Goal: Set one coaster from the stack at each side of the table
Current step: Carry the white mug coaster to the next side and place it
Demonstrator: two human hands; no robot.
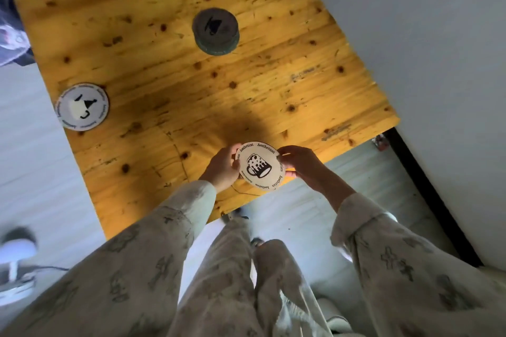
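A round white coaster (258, 165) printed with a beer mug is held between both hands at the near edge of the wooden table (169, 68). My left hand (223, 167) grips its left rim and my right hand (299, 164) pinches its right rim. The stack of coasters (215, 31) sits toward the far middle of the table, in shadow. Another single white coaster (82, 107) lies flat at the table's left edge.
A white wall (424, 49) runs along the table's right side, with a dark strip at its foot. Pale floor surrounds the table. A shoe (16, 262) and cable lie at the lower left. A person's clothing shows at the far left corner.
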